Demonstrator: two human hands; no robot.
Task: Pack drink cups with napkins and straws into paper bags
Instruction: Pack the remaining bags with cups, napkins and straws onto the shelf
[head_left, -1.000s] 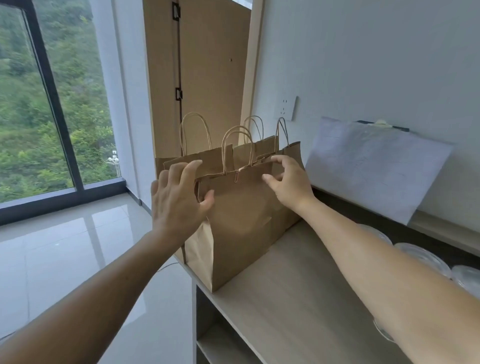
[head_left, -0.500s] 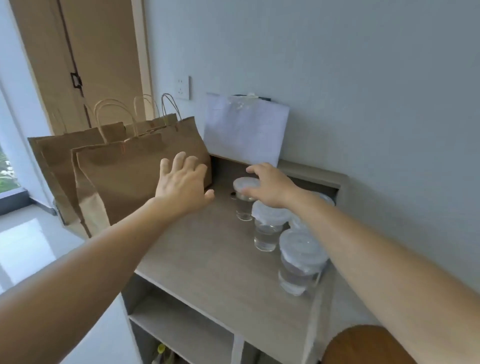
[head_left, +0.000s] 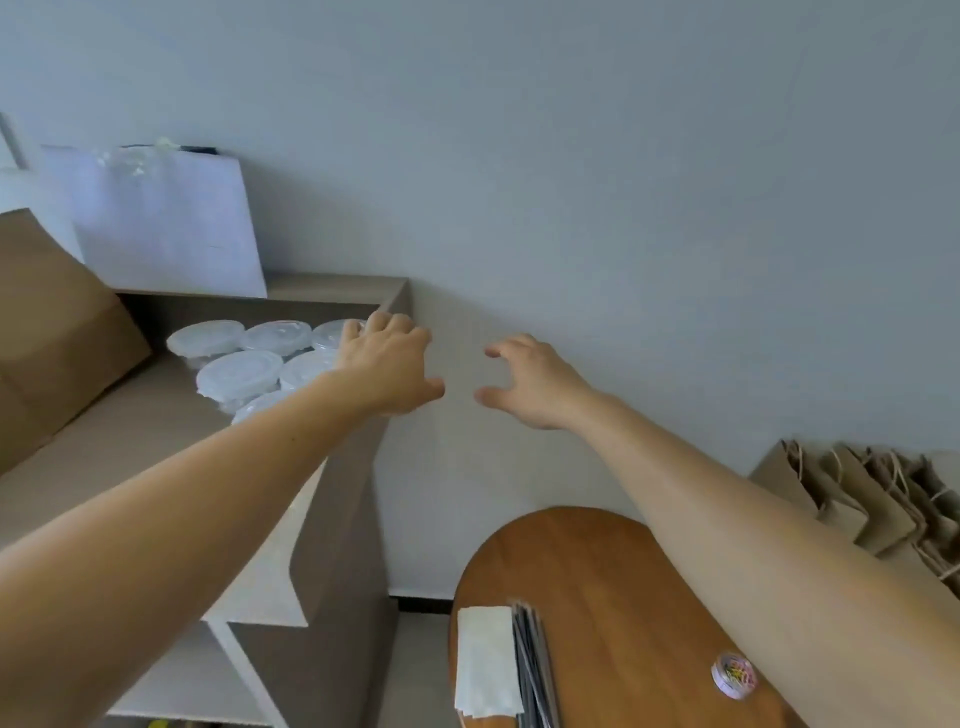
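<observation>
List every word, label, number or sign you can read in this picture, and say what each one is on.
No text in this view can be read.
White sheet: any print is too blurred to read.
Round box on the wooden table: too small to show any label.
Paper bags and cup lids: no print visible.

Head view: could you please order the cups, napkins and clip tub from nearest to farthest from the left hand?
1. Cups, at the left hand, on the shelf.
2. Napkins, lower, left on the table.
3. Clip tub, farther right on it.
</observation>
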